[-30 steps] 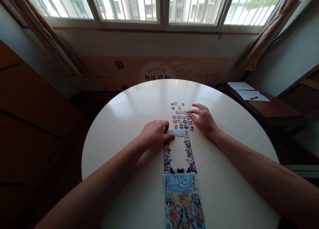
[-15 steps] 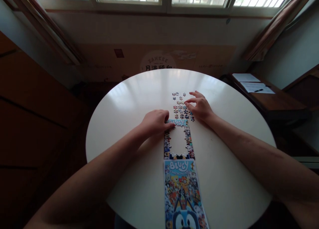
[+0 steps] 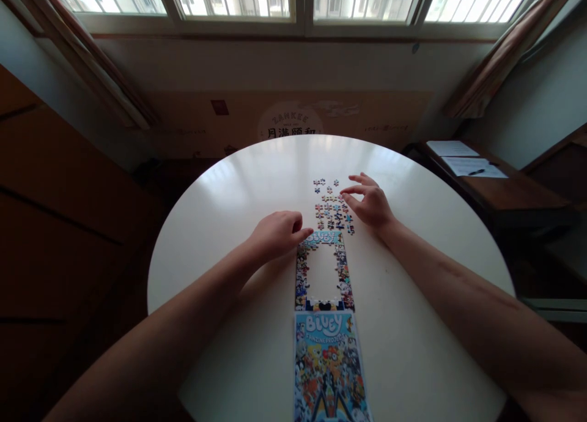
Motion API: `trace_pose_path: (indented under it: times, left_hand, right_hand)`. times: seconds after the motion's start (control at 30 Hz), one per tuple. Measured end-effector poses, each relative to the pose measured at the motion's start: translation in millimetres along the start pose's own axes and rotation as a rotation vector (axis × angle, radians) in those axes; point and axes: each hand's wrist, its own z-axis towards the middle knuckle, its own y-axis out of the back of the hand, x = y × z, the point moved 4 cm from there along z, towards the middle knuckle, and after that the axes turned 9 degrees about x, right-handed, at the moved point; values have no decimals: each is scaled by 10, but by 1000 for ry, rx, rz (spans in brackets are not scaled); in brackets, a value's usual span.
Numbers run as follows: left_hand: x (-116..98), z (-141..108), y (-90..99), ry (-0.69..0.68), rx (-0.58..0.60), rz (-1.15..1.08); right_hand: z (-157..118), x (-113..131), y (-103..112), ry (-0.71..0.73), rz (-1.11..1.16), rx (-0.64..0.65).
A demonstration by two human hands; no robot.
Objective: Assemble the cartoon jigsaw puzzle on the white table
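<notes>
A partly assembled jigsaw puzzle (image 3: pixel 347 279) lies on the white table, its border joined around a bare middle. My left hand (image 3: pixel 278 233) is at its top left corner, fingers curled and thumb stretched out, with a gap between them and nothing visible in it. Loose puzzle pieces (image 3: pixel 328 208) lie in rough rows just beyond the puzzle. At their right side my right hand (image 3: pixel 370 203) pinches thumb and index finger together at a small puzzle piece, mostly hidden by the fingertips; its other fingers are raised.
Directly below the puzzle lies a printed Bluey picture sheet (image 3: pixel 328 361). The round white table (image 3: pixel 220 196) stands before a wall with windows. To the right, a brown side table (image 3: pixel 518 192) bears papers (image 3: pixel 474 167) and a pen.
My left hand's thumb has drawn back left from the puzzle's top edge. My right hand keeps its pinch near the loose pieces. The whole view has shifted slightly.
</notes>
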Motion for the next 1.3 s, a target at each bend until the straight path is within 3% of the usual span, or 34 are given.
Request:
trace_pose_path:
  times: [0.3, 0.47, 0.87, 1.3]
  left_hand:
    - [212, 27, 124, 13, -77, -164]
    - [230, 41, 121, 10, -73, -179]
    - [234, 27, 135, 62, -59, -162]
    - [231, 23, 132, 50, -56, -173]
  right_hand:
    - [-55, 226, 128, 19, -224, 225]
    - [-86, 236, 69, 8, -286, 319]
    - [-62, 199, -52, -9, -312, 313]
    - [2, 243, -62, -18, -420, 415]
